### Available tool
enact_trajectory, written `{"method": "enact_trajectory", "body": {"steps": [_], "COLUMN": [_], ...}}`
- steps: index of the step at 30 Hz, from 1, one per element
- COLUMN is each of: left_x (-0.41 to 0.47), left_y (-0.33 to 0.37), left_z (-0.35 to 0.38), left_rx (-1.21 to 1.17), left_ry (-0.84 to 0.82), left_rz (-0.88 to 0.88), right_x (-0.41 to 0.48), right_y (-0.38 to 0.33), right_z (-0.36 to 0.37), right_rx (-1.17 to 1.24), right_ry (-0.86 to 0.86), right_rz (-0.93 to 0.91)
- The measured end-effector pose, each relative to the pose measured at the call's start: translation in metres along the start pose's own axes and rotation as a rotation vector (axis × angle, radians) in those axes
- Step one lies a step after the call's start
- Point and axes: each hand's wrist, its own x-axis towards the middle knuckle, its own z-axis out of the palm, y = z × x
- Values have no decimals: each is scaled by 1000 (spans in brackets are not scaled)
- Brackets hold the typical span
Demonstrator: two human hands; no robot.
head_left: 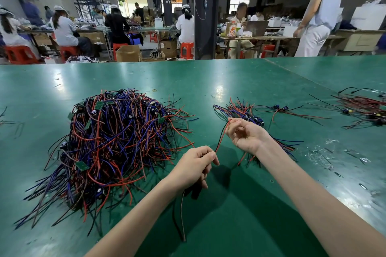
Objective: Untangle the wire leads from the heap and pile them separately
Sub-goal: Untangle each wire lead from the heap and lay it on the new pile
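Pinching one red-and-black wire lead [221, 138] in both: left grip [194, 165] closed on lower stretch, right grip [244, 134] closed on upper end, above green tabletop [229, 81]. Loose tails dangling under left grip. Big tangled heap [117, 137] to the left; small sorted pile [243, 110] just behind right grip.

I see the left hand [196, 165] and right hand [245, 134] above the green table [229, 81], each pinching one red-and-black wire lead [221, 137] that runs between them. The big tangled heap [112, 140] lies left of them. A smaller pile [244, 111] sits just behind the right hand.
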Motion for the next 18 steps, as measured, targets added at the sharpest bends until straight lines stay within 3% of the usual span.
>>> {"method": "enact_trajectory", "body": {"steps": [2,5,7,10,12,18], "left_x": [1,2,2,0,0,0], "left_y": [0,0,1,1,2,7], "left_z": [0,0,0,1,2,1], "left_rx": [-3,-18,-37,-48,-49,-78], "left_ry": [2,-4,-16,-35,-39,-32], "left_rz": [-5,-21,-28,-33,-36,-8], "right_x": [3,10,11,10,8,7], "right_y": [2,7,10,9,7,2], "right_z": [1,2,1,-7,-13,-20], "right_rx": [-88,-457,-829,-1534,-1775,-1983], "right_ry": [40,144,170,177,138,82], "right_rz": [-89,-400,-701,-1294,-1568,-1797]}}
